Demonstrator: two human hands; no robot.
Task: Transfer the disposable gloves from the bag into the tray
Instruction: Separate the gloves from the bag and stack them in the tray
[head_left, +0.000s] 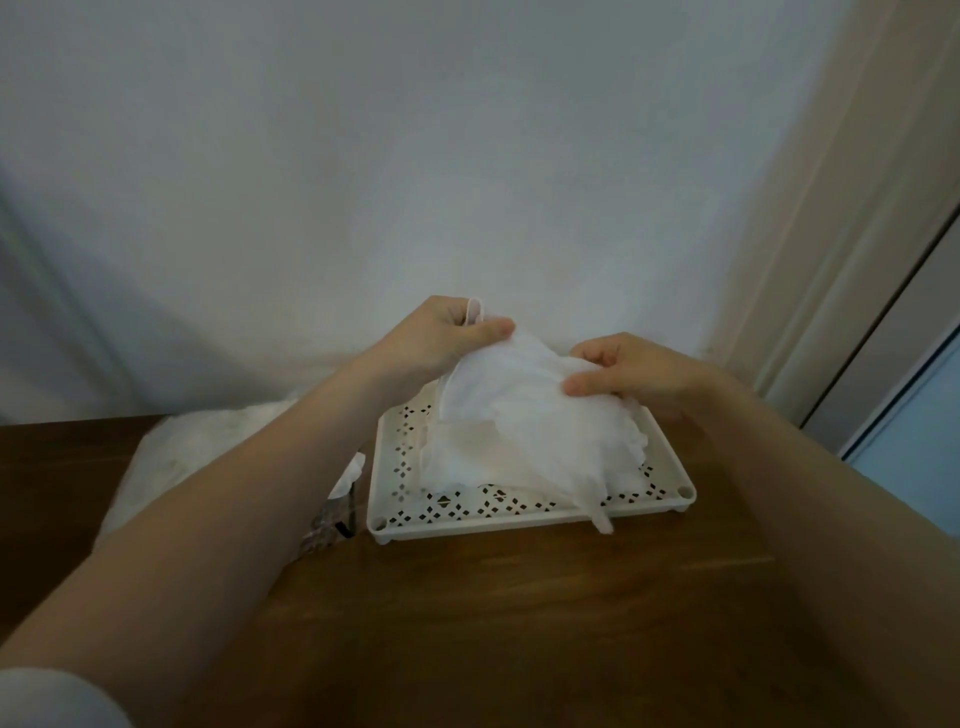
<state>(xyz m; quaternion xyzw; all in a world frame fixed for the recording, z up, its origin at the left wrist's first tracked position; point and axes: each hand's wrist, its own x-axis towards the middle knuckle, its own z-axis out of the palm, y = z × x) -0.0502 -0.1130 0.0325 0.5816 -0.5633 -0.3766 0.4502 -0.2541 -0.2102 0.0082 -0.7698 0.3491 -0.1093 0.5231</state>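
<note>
You are pinching a bunch of thin, translucent white disposable plastic gloves with both hands: your left hand is curling its fingers and thumb round the upper corner of the bunch, and your right hand is gripping its right edge between thumb and bent fingers. You are holding the bunch just above the cream rectangular plastic tray with a cut-out diamond pattern, and the gloves' loose fingers are hanging down across the tray, with one tip drooping over its near rim. More white gloves are lying flat inside the tray beneath the bunch.

The tray is sitting on a dark brown wooden tabletop, close to the pale wall. Just left of the tray, a crinkled clear plastic bag is lying on the table, mostly hidden behind your left forearm, with a bit of white showing at its top. A soft white mass is lying further left; you cannot tell what it is.
</note>
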